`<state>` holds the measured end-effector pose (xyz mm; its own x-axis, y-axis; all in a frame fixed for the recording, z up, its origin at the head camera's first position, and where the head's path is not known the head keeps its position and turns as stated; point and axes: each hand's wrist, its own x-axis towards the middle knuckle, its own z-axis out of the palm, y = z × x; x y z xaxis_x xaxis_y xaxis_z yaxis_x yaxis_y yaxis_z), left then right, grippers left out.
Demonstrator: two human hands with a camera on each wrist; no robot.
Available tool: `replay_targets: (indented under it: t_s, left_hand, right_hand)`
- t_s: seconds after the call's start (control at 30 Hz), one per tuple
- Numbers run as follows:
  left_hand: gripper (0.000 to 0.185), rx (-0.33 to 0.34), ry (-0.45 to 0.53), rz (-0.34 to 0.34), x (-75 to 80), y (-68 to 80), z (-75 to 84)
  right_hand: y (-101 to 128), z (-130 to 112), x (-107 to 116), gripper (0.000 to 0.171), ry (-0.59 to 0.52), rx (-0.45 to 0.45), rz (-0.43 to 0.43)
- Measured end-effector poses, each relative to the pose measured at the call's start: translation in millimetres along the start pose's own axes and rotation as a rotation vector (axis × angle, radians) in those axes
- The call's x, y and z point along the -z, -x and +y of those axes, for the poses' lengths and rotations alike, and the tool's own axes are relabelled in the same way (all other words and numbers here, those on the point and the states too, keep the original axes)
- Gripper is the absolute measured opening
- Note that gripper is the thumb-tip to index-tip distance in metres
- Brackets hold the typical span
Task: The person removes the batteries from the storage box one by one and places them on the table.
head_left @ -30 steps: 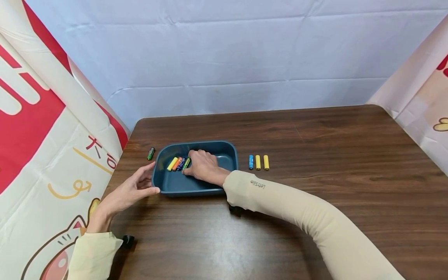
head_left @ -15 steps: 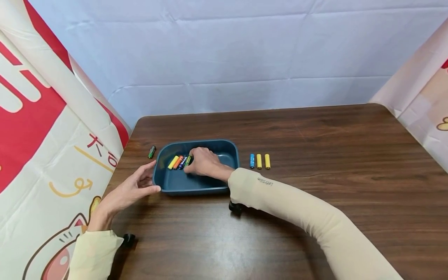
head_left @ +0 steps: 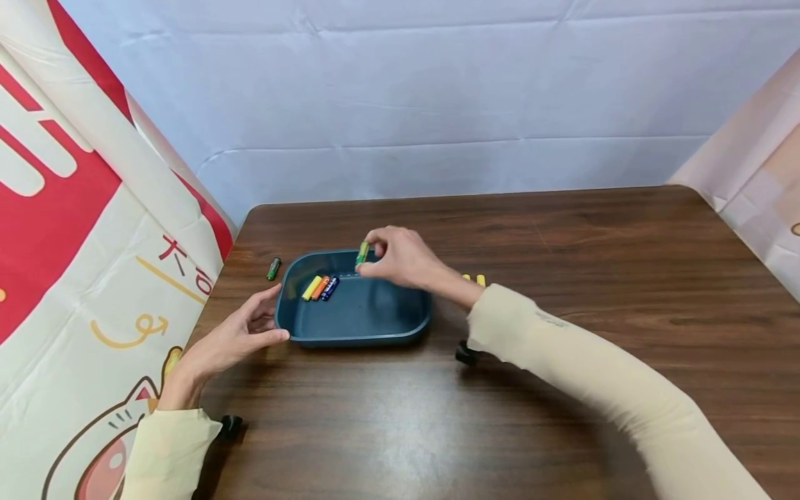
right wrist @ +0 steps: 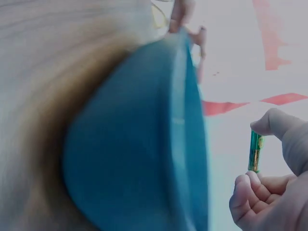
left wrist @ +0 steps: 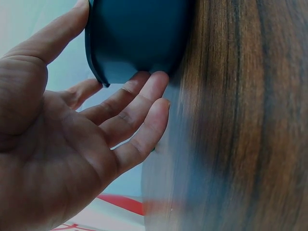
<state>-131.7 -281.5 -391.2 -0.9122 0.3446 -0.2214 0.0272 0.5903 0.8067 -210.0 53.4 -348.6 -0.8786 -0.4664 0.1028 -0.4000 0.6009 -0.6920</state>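
A small green and yellow battery (head_left: 362, 253) is pinched by its ends between the thumb and fingers of my right hand (head_left: 406, 258), above the back part of the dark blue plastic box (head_left: 359, 340). In the right wrist view the battery (right wrist: 255, 151) stands out beside the box's rim. My left hand (head_left: 240, 332) rests against the box's left end. In the left wrist view its thumb touches the rim and its loosely bent fingers (left wrist: 130, 115) meet the outer wall. Inside the box, a yellow battery (head_left: 312, 288), an orange one (head_left: 321, 287) and a dark blue one (head_left: 330, 289) lie side by side.
The box stands on a brown wooden table (head_left: 375, 410). A green and black battery (head_left: 273, 269) lies left of the box. Tops of two yellow batteries (head_left: 480, 280) show behind the right forearm on the right side. Hanging cloth (head_left: 400, 90) borders the table.
My right hand has lifted the green and yellow battery from the row in the box, up and to the right. The right forearm now covers the blue battery. My left hand stays at the box.
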Motion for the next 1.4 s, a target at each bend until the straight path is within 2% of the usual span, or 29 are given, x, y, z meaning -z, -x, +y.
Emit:
replay_targets:
  t_s: [0.27, 0.53, 0.8, 1.03, 1.2, 1.4]
  left_hand:
    - [0.088, 0.0, 0.0, -0.001, -0.3, 0.2, 1.4]
    - [0.089, -0.003, -0.002, -0.001, 0.3, 0.7, 2.1]
    - [0.09, 0.006, -0.001, -0.004, 0.0, 2.4, -0.4]
    - [0.09, -0.001, -0.008, -0.004, 1.7, 4.0, 0.6]
    - [0.09, 0.001, -0.004, -0.008, 1.3, 4.7, 1.0]
    - [0.09, 0.005, -0.001, -0.006, 0.6, 4.2, 0.5]
  right_hand:
    - [30.5, 21.3, 59.1, 0.022, -0.034, 0.017, 0.08]
    - [61.0, 57.1, 86.8, 0.022, 0.029, -0.027, 0.101]
    - [94.8, 104.3, 93.7, 0.021, 0.077, -0.079, 0.074]
    - [119.2, 135.9, 98.8, 0.029, 0.111, -0.109, 0.055]
    - [127.1, 152.7, 93.1, 0.024, 0.133, -0.081, 0.039]
    - [129.9, 162.2, 82.2, 0.02, 0.141, -0.053, -0.004]
